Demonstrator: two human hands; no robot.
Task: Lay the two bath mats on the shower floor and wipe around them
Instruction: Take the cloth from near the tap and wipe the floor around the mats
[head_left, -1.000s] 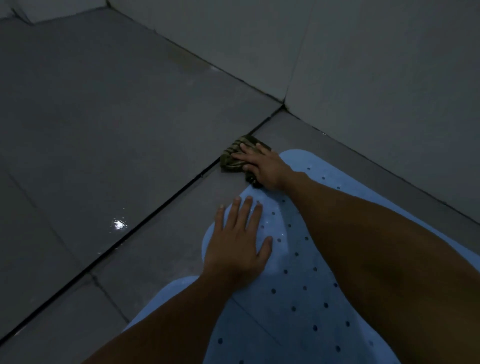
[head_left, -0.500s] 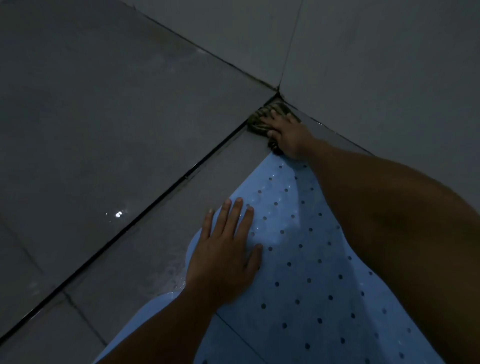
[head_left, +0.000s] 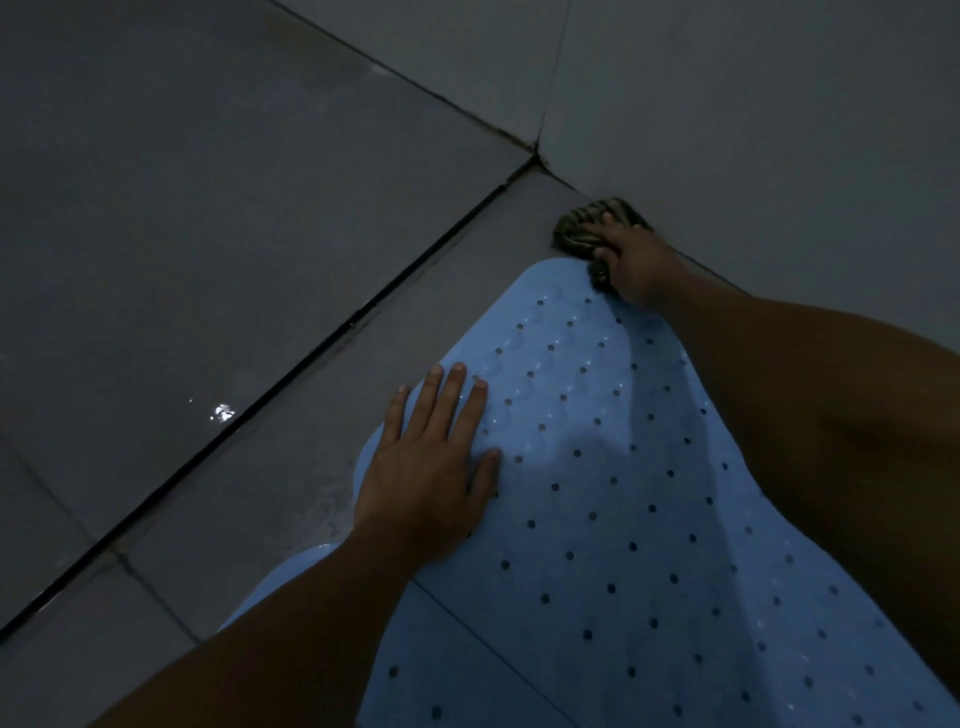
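Floor tiles (head_left: 218, 218), dark grey and glossy, fill the area to the left of both hands, divided by a dark grout line (head_left: 291, 389) running diagonally; a small bright glint (head_left: 222, 413) lies on the tile well to the left of the left hand. Left hand (head_left: 434, 467) lies flat, palm down and fingers extended and slightly spread, released rather than gripping, resting on the left edge of the upper bath mat (head_left: 597, 493). This mat is pale blue, perforated with rows of small round holes and faintly embossed with circles near its rounded far end; it spreads from under the left hand toward the right, passing beneath the right forearm. A second pale blue mat (head_left: 431, 654) shows below and behind the left wrist, its edge meeting the first along a straight seam; whether the two overlap cannot be told. Right hand (head_left: 631, 267) sits beyond the far end of the upper mat, fingers curled down onto a striped cloth (head_left: 584, 228), pressing it to the floor just beside the foot of the wall (head_left: 753, 130). The cloth lies ahead and left of that hand's knuckles, near the corner where two wall tiles meet. No writing or label is legible on the mats or cloth.
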